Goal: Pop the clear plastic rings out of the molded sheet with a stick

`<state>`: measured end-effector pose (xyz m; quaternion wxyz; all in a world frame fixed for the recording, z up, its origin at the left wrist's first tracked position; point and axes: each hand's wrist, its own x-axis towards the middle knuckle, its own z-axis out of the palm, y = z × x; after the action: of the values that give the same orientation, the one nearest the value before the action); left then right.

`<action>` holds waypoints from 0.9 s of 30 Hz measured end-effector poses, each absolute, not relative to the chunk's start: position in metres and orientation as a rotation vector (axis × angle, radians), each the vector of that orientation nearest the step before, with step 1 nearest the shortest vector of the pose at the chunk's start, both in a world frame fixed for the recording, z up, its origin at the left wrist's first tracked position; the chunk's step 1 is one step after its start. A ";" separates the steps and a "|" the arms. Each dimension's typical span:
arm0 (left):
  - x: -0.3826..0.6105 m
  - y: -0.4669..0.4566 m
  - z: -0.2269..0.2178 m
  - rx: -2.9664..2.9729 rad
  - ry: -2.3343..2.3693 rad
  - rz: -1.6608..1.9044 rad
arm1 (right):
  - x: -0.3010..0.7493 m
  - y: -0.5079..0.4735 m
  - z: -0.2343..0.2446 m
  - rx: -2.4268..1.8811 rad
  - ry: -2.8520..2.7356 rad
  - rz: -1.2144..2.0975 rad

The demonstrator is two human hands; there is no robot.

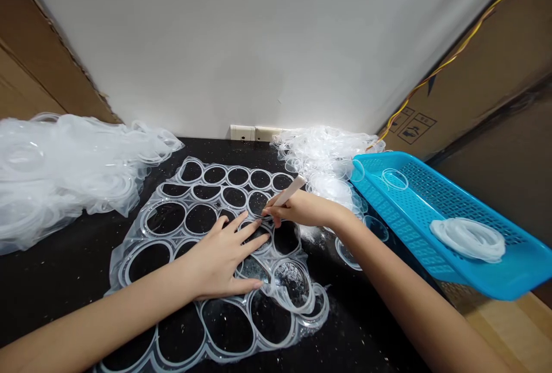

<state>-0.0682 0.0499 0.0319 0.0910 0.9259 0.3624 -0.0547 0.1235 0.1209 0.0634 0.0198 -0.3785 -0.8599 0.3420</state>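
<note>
A translucent, whitish rubbery sheet [179,238] with rows of large round holes lies flat on the black tabletop [362,327]. Pressing on its middle is my left hand [228,252], fingers spread. My right hand [297,207] grips a slim white pen-like tool [290,190] slantwise, just beyond the left fingertips. The tool's lower end meets the sheet between two holes, but its tip is too small to make out. At the sheet's right side, a loosened ring-shaped strip [297,307] curls over the holes beneath it.
Translucent sheets and rings form a large heap [77,160] at left and another pile [323,149] at back right. A blue plastic basket [414,235] at right holds a bundle of rings [468,239]. Behind stand a white wall [259,45] with sockets [254,133] and cardboard boxes [487,74].
</note>
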 end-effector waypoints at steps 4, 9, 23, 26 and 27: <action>-0.069 0.050 0.034 2.740 1.079 -0.189 | 0.134 0.124 0.070 -1.166 -2.746 1.029; -0.069 0.050 0.030 2.799 1.084 -0.153 | 0.138 0.127 0.071 -1.216 -2.760 0.943; -0.067 0.045 0.013 3.088 1.066 0.059 | 0.131 0.122 0.069 -1.151 -2.632 0.947; -0.067 0.046 0.012 3.096 1.082 0.141 | 0.127 0.121 0.064 -1.088 -2.620 1.021; -0.066 0.046 0.012 3.099 1.086 0.169 | 0.126 0.121 0.062 -1.078 -2.617 1.045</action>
<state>-0.0665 0.0456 0.0117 -0.0731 0.9399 0.3294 0.0512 0.1261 0.1208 0.0621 0.0621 -0.3566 -0.8658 0.3456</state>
